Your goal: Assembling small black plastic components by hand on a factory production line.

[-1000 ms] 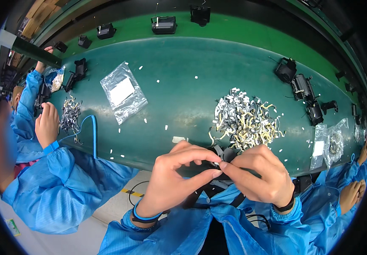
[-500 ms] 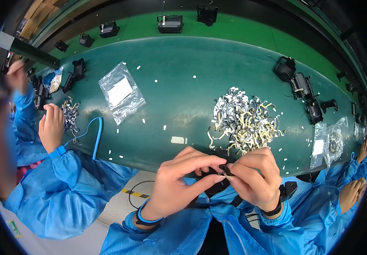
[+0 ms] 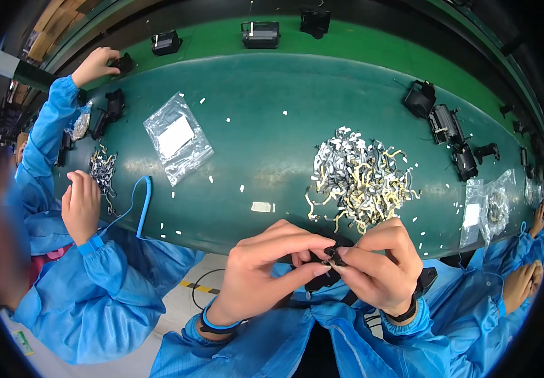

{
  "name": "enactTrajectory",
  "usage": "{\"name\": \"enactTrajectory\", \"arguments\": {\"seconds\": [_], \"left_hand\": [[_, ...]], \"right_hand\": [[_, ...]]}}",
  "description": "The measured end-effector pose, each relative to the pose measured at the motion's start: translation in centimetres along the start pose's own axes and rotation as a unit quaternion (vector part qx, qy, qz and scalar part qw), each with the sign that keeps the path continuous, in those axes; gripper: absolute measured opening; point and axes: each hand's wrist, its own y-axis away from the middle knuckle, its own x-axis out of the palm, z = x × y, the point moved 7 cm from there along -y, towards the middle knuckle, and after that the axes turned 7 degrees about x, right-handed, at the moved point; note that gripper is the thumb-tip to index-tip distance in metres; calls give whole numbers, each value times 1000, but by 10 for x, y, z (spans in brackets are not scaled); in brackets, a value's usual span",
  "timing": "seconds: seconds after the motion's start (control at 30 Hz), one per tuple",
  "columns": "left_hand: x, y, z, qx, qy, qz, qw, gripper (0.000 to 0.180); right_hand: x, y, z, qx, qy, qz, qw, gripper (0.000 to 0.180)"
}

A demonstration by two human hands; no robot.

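Observation:
Just above the front edge of the table, a small black part (image 3: 333, 255) is pinched between my two hands. My left hand (image 3: 265, 261) grips one side of it with thumb and forefinger. From the other side my right hand (image 3: 386, 259) holds it in its bent fingertips; the fingers cover much of the part, so its exact kind does not show. A dark object (image 3: 320, 279) shows below and behind my fingers, partly hidden. Beyond my hands lies a heap of short white, black and yellow cable pieces (image 3: 357, 179).
Clear plastic bags lie at left (image 3: 179, 140) and right (image 3: 497, 211). Black housings (image 3: 446, 125) stand at the right; others (image 3: 260, 35) sit on the green strip behind. White scraps dot the green table (image 3: 240, 82). At left, a co-worker's hand (image 3: 81, 208) is near a blue coiled cord (image 3: 146, 205).
My fingers have shifted slightly around the black part, my right hand a little to the right. A co-worker's arm at far left has reached out to a black housing. Housings on the strip moved right.

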Motion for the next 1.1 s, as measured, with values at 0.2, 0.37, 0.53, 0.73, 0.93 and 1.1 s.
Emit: {"name": "enactTrajectory", "arguments": {"seconds": [0.2,0.37,0.53,0.73,0.93,1.1], "left_hand": [[-1,2,5,12,-7,22,1000,26],[0,6,13,-49,76,8,996,22],[2,7,14,-45,100,-14,994,16],[2,11,9,-10,28,-37,999,21],[2,9,14,-24,116,-15,993,24],[3,3,11,-42,95,31,994,24]], "right_hand": [[0,-2,3,-11,1,24,1000,34],[2,-1,11,-57,61,22,996,34],[3,1,12,-56,62,12,996,34],[5,2,14,-64,55,12,996,34],[-1,3,11,-46,33,8,998,33],[-5,2,8,-18,2,31,999,34]]}}
